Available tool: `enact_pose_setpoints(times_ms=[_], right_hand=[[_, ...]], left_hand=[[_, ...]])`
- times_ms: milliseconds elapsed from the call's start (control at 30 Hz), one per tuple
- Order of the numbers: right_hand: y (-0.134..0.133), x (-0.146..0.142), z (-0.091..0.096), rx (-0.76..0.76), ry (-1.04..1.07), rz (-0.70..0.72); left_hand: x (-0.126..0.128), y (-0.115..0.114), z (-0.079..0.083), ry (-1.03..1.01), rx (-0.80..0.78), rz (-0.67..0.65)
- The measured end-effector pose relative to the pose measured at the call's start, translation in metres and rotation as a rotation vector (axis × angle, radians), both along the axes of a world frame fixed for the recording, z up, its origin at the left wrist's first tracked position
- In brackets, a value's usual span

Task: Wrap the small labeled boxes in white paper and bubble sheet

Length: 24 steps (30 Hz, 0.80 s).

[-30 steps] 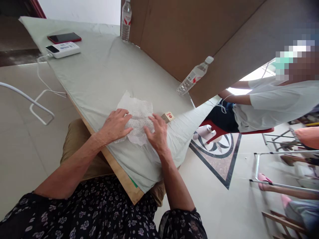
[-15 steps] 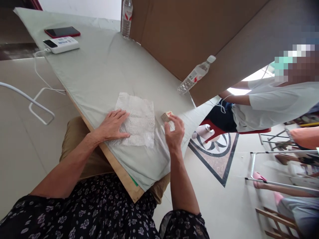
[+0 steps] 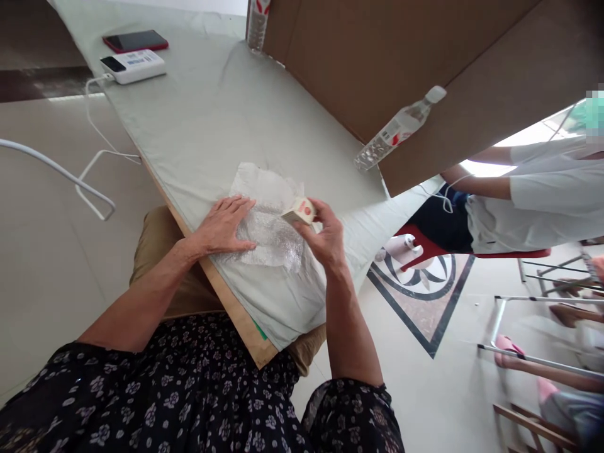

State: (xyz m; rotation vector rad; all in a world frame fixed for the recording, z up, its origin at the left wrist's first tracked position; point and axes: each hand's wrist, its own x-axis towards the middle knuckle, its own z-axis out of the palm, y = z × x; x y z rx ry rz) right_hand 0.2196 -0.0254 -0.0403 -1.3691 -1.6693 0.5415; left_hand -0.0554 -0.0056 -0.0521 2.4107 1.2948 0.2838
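A sheet of bubble wrap point(image 3: 271, 229) lies flat near the front corner of the cloth-covered table point(image 3: 207, 119). My left hand point(image 3: 224, 226) rests on its left part, fingers stretched out and thumb apart. Between the thumb and fingers of my right hand point(image 3: 325, 233) is a small cream-coloured box point(image 3: 301, 211) with a red mark on one face. The box is held tilted over the right side of the bubble wrap; whether it touches the sheet I cannot tell.
A large cardboard panel point(image 3: 368, 63) stands at the back, with a plastic bottle point(image 3: 399, 129) leaning by it and another bottle point(image 3: 258, 28) farther left. A phone point(image 3: 136, 41) and a white power bank point(image 3: 134, 66) lie at far left. A person in a white sleeve point(image 3: 547, 192) sits at right.
My right hand has closed on the small box and carried it left from the tablecloth to above the bubble wrap. My left hand stays on the sheet. The view has shifted slightly.
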Motion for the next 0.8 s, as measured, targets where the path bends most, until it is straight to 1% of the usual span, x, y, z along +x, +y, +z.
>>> enact_pose_setpoints(times_ms=[67,133,233,333,433,567,633,733,800], right_hand=[[0.005,-0.02,-0.003,-0.03,-0.053,0.142],[0.012,-0.032,-0.013,-0.067,-0.143,0.231],[0.02,-0.037,-0.031,-0.092,-0.248,0.272],[0.021,-0.034,-0.039,-0.085,-0.254,0.264],[0.02,-0.031,-0.037,-0.087,-0.248,0.264],[0.022,-0.032,-0.033,-0.09,-0.259,0.316],[0.023,-0.033,-0.034,-0.088,-0.276,0.317],[0.021,-0.033,-0.034,-0.085,-0.281,0.303],[0.014,-0.029,-0.029,-0.069,-0.249,0.293]], left_hand=[[0.0,0.001,-0.003,-0.01,0.009,0.003],[-0.001,0.002,-0.007,-0.022,0.014,-0.003],[-0.001,0.003,-0.01,-0.039,0.014,-0.015],[-0.002,0.004,-0.011,-0.047,0.009,-0.016],[-0.002,0.004,-0.011,-0.05,-0.003,-0.014],[-0.002,0.007,-0.011,-0.076,-0.01,-0.028],[-0.003,0.007,-0.01,-0.104,-0.011,-0.033],[-0.009,0.0,-0.006,-0.166,0.004,-0.014],[-0.018,-0.01,-0.002,-0.203,0.033,0.001]])
